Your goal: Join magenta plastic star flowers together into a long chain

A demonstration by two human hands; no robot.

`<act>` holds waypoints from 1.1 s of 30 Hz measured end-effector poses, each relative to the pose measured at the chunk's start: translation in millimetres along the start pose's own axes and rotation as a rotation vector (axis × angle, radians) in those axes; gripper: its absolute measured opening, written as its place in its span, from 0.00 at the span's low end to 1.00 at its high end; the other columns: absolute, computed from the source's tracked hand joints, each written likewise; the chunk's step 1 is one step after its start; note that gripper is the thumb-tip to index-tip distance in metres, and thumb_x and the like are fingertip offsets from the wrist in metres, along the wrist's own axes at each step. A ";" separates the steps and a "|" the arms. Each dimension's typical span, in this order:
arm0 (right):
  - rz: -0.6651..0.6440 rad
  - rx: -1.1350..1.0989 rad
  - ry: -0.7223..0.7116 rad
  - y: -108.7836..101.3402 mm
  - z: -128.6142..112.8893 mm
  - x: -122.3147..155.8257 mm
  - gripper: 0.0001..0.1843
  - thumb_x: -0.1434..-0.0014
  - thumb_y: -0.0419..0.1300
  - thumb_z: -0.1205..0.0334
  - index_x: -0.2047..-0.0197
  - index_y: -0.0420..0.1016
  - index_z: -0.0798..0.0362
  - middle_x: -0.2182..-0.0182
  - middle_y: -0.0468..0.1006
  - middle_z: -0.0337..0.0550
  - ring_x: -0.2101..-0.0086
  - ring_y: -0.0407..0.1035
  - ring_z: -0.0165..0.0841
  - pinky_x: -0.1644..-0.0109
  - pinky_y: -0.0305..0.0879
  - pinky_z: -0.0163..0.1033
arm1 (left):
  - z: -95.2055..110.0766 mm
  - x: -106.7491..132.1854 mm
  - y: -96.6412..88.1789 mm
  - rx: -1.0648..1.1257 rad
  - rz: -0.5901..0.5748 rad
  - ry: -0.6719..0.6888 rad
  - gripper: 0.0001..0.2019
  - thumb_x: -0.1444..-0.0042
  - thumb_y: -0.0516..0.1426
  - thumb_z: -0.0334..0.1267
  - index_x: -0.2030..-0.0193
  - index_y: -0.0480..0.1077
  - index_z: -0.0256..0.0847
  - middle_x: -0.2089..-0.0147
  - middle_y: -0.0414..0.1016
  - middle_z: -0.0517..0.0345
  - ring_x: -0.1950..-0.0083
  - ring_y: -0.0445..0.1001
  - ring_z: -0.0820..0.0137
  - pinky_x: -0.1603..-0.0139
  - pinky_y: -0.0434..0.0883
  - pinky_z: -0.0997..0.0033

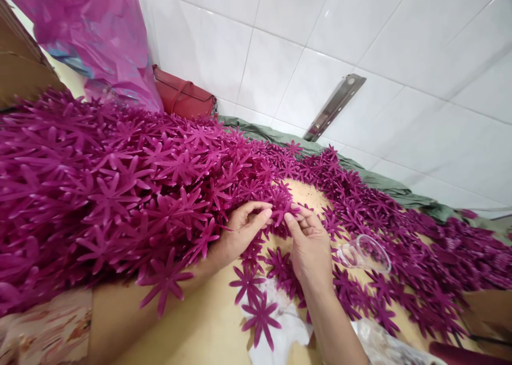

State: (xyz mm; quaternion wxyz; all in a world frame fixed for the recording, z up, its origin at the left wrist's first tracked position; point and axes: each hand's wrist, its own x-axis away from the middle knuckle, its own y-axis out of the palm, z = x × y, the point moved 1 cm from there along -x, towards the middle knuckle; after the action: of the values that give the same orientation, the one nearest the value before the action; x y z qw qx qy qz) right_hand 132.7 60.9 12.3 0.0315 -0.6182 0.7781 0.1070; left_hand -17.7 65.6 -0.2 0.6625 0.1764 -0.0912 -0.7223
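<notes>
head view is showing both bare hands meeting over a tan work surface [208, 322], at the edge of a huge heap of magenta flower pieces [100, 194]. left hand [240, 231] is curling in from the heap side, thumb and fingers pinching narrowly on a small stack of flower pieces [282, 207] held just above the surface. right hand [310, 247] is coming up from below, its thumb and forefinger closing on the same stack from the other side, so the two hands are touching it together between them. the stack is sitting right at the foot of the heap, against its nearest petals.

loose flower pieces [260, 314] are lying flat below the hands, some on a scrap of white plastic sheet [288, 333]. a clear plastic cup [364, 253] is lying on its side just beside the right hand, among more scattered petals. behind the heap, a pink plastic bag [100, 34] is bulging near a red handbag [182, 95] that is resting against the white tiled wall [360, 34]. a metal strip [334, 106] is leaning slanted on that wall, above a green cloth [384, 181] edging the surface. cardboard [20, 66] is showing at the far left.
</notes>
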 end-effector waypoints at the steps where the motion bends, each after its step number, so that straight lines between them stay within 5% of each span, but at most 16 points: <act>1: -0.017 0.012 -0.010 0.6 -1.0 1.1 0.15 0.45 0.73 0.56 0.55 0.79 0.49 0.61 0.80 0.37 0.62 0.72 0.28 0.53 0.67 0.36 | 1.1 0.7 0.3 -0.019 -0.002 0.010 0.15 0.39 0.64 0.46 0.51 0.77 0.37 0.55 0.82 0.52 0.58 0.80 0.69 0.53 0.77 0.71; 11: -0.039 -0.045 0.073 7.1 -4.7 4.9 0.15 0.49 0.76 0.54 0.63 0.78 0.49 0.70 0.78 0.33 0.69 0.70 0.28 0.61 0.66 0.34 | 3.0 -0.4 -2.6 -0.154 -0.025 0.146 0.07 0.42 0.65 0.40 0.63 0.76 0.39 0.64 0.79 0.58 0.61 0.76 0.71 0.55 0.73 0.72; 18: 0.164 -0.213 0.132 -2.4 -0.9 -4.7 0.22 0.56 0.77 0.47 0.65 0.76 0.49 0.69 0.78 0.34 0.67 0.71 0.29 0.58 0.70 0.38 | 1.9 -3.9 -4.7 -0.008 0.082 0.024 0.14 0.46 0.67 0.47 0.65 0.74 0.39 0.69 0.76 0.62 0.67 0.76 0.73 0.60 0.75 0.73; 26: 0.173 -0.208 0.186 -2.5 1.0 -8.1 0.31 0.66 0.82 0.55 0.59 0.76 0.50 0.70 0.77 0.30 0.69 0.70 0.25 0.60 0.68 0.34 | 0.6 -4.7 -2.0 0.119 0.117 -0.030 0.17 0.50 0.70 0.46 0.60 0.74 0.38 0.66 0.79 0.60 0.67 0.81 0.72 0.57 0.80 0.70; 33: 0.147 -0.069 0.012 -4.7 -3.1 -6.8 0.24 0.54 0.77 0.48 0.62 0.72 0.50 0.76 0.68 0.28 0.75 0.62 0.25 0.67 0.60 0.33 | 1.0 -5.1 -1.6 0.128 0.130 -0.036 0.16 0.50 0.71 0.43 0.61 0.74 0.38 0.67 0.79 0.62 0.67 0.81 0.74 0.59 0.80 0.74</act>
State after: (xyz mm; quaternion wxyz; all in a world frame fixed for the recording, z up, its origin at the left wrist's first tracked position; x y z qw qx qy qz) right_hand 139.1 65.8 15.9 -0.0024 -0.5608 0.8174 0.1318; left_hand -19.2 70.6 0.9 0.6934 0.1991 -0.1603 -0.6737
